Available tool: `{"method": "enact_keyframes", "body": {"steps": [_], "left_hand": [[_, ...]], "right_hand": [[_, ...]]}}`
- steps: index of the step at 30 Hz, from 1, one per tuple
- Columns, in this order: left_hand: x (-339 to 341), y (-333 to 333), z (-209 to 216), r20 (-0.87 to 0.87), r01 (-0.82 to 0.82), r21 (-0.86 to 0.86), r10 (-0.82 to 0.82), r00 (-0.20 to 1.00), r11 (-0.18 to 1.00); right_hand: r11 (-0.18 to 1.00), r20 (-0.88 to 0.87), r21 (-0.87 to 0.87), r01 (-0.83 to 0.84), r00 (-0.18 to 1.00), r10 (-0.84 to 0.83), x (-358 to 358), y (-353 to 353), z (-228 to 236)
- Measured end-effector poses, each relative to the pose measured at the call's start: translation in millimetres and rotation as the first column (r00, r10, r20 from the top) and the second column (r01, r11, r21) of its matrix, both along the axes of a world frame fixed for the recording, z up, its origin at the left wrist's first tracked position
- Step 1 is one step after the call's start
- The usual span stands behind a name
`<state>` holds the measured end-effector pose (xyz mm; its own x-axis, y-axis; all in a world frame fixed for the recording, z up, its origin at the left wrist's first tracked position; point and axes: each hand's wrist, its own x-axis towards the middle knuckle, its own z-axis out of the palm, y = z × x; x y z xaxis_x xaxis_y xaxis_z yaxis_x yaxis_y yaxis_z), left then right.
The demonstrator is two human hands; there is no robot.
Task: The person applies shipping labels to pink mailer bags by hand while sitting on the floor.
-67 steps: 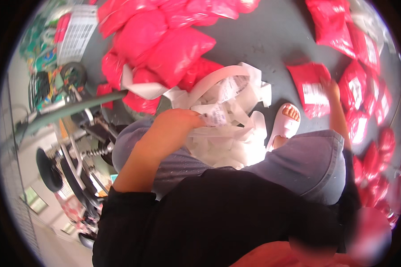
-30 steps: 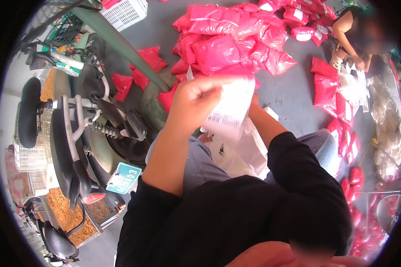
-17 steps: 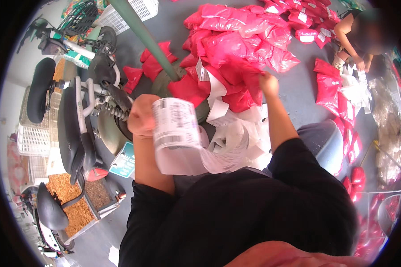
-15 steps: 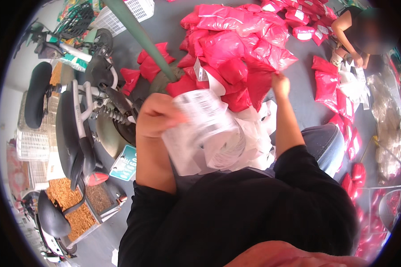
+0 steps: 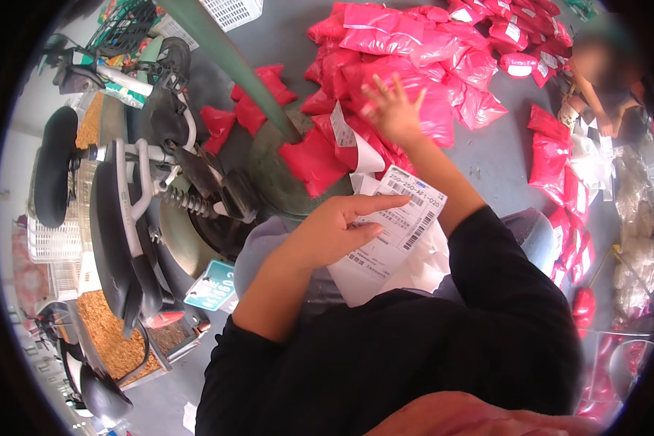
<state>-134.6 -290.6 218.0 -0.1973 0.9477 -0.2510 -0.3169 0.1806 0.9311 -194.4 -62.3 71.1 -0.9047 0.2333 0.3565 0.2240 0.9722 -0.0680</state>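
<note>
My left hand (image 5: 334, 229) grips a white strip of printed shipping labels (image 5: 407, 229) in front of my body, with the index finger and thumb stretched across it. More crumpled white label paper (image 5: 425, 265) sits beneath the strip. Farther off, my right hand (image 5: 394, 110) reaches over a heap of pink-red plastic mailing bags (image 5: 385, 36), fingers spread and nothing in them. Whether its fingers touch a bag I cannot tell. One red bag (image 5: 316, 163) lies left of the heap beside a curled white paper strip (image 5: 352, 142).
A green post (image 5: 229, 69) on a round base (image 5: 269, 174) stands left of the heap. Beyond it is a parked electric scooter (image 5: 127, 225). A co-worker (image 5: 592, 94) crouches at far right near more red bags (image 5: 548, 156). A white basket (image 5: 232, 11) stands at the back.
My right hand has let go of a red bag and spread its fingers over the heap. My left hand has moved right with the label strip, which now lies flatter and readable.
</note>
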Motion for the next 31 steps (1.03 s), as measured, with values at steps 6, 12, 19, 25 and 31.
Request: {"method": "enact_keyframes", "body": {"steps": [6,12,19,25,31], "left_hand": [[-13.5,2.2,-11.7,0.017,-0.183,-0.006,0.183,0.983,0.983],[-11.3,6.2,-25.5,-0.146,-0.197,-0.049,0.188,0.971,0.979],[-17.8,14.8,-52.1,-0.227,-0.391,0.102,0.404,0.886,0.915],[-12.8,29.6,-67.0,-0.193,-0.343,-0.061,0.326,0.926,0.938],[-17.8,40.9,-97.5,-0.119,-0.252,-0.160,0.235,0.965,0.954]], "right_hand": [[0.996,0.124,-0.083,0.039,0.992,-0.029,-5.9,4.3,-89.0],[0.958,0.128,-0.274,-0.083,0.984,0.122,8.4,15.4,-82.3],[-0.510,-0.402,-0.821,-0.256,0.894,0.197,77.0,-0.2,29.9],[-0.052,-0.312,-0.949,-0.312,0.900,0.303,108.7,-18.5,70.0],[-0.002,-0.267,-0.963,-0.270,0.949,0.168,124.3,-17.4,70.2]]}}
